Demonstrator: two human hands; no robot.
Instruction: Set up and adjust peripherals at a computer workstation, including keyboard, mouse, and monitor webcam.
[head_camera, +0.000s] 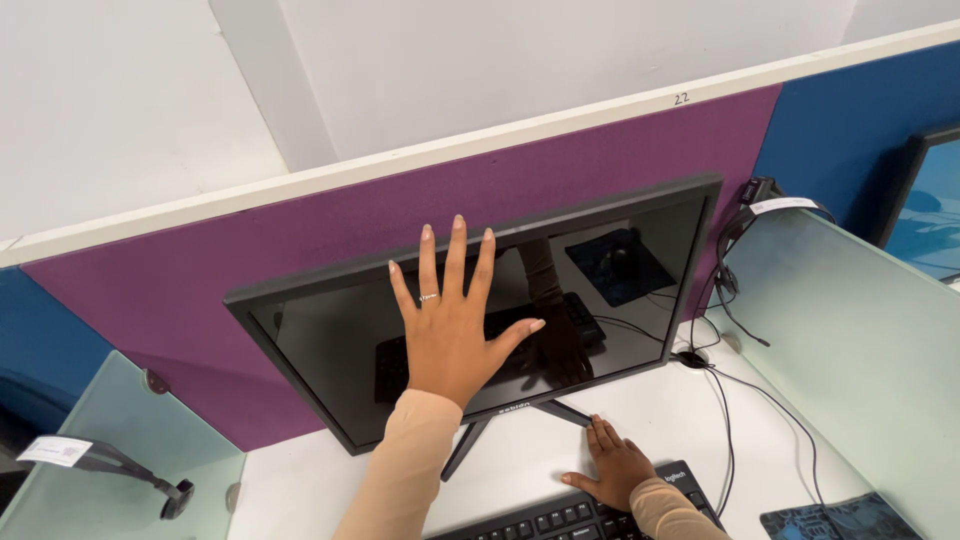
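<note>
My left hand (450, 325) is raised in front of the monitor (480, 320), fingers spread wide and straight, palm toward the dark screen. It grasps nothing; whether the palm actually touches the glass or hovers just off it I cannot tell. A ring sits on one finger. The sleeve on that arm is pale peach and reaches the wrist.

My right hand (615, 470) lies flat and released on the bench (330, 490), fingers extended, just behind the upper edge of the black keyboard (590, 515) and close to the foot of the monitor stand (500, 430). It holds nothing; the heel of the hand appears to rest at the keyboard's rear edge.

The monitor stands on the white bench, tilted back slightly, screen off. Its surface reflects the keyboard, a mouse pad and my arm. It is placed against a purple partition panel (300, 240) topped by a white rail, with blue panels to either side.

Black cables (730, 400) run from the right rear of the monitor down across the bench toward a grommet hole. A dark patterned mouse pad (835, 520) lies at the lower right corner of the bench, well apart from both hands. Frosted glass dividers (860, 340) flank the station on the left and right. A second monitor (925, 200), lit blue, is partly visible in the neighbouring bay at far right.
</note>
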